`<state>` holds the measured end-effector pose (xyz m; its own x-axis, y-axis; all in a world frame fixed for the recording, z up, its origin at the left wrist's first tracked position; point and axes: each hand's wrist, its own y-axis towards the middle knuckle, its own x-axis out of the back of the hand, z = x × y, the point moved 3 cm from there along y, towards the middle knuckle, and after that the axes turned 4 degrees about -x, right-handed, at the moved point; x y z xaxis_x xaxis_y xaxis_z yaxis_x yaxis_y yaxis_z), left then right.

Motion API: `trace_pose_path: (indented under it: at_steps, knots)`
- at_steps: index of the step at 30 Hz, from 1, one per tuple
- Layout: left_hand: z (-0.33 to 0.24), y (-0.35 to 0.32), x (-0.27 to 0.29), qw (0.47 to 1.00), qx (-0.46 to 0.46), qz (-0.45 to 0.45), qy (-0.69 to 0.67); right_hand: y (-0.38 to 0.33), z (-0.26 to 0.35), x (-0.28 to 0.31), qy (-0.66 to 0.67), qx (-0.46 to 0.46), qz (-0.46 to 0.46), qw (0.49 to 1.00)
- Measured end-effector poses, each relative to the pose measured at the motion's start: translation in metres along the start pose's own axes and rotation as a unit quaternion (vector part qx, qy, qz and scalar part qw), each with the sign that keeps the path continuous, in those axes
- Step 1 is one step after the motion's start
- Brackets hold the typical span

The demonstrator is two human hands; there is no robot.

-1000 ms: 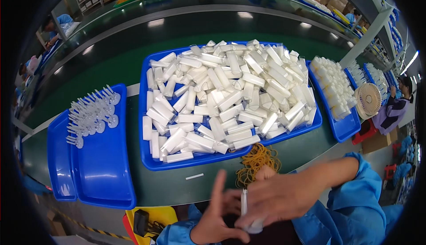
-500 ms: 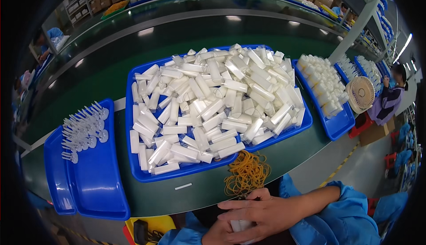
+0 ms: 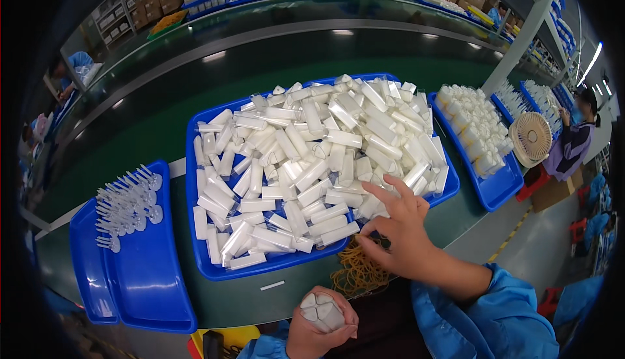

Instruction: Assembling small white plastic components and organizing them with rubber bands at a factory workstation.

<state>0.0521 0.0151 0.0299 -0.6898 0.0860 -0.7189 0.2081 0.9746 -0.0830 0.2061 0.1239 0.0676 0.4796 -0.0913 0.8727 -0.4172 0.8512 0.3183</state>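
Observation:
A small bundle of white, wedge-ended pieces (image 3: 322, 311) stands in my left hand (image 3: 311, 336), whose fingers are wrapped around it close to my body. My right hand (image 3: 410, 242) is raised over the front edge of a large blue tray (image 3: 224, 271). Its thumb and forefinger meet in a pinch, the other fingers fanned out; whatever is between the tips is too small to make out. Just below the pinch lies a pile of orange rubber bands (image 3: 358, 273) on the green table. White blocks in clear sleeves (image 3: 280, 203) heap up in the tray.
At left, blue trays (image 3: 146, 287) carry clear stemmed parts (image 3: 130, 206). On the right stand a tray of white parts (image 3: 478, 131) and a round fan (image 3: 532, 136). A white strip (image 3: 272, 285) lies near the table edge. Beyond runs a conveyor; other people sit around.
My hands were together around the white pieces. Since then my right hand has moved up and forward to the rubber bands and tray edge, while my left keeps the bundle, its ends now showing.

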Motion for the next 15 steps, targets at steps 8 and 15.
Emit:
trace_pose_path:
  at_steps: [8, 15]
  knots:
    - [-0.013, 0.014, 0.014, 0.988, -0.037, -0.122, 0.088, 0.027, 0.011, 0.025, 0.237, 0.054, 0.071, 0.967]
    - [-0.026, 0.015, 0.007, 0.987, 0.013, 0.087, -0.137, 0.020, 0.029, 0.020, 0.374, 0.095, 0.186, 0.903]
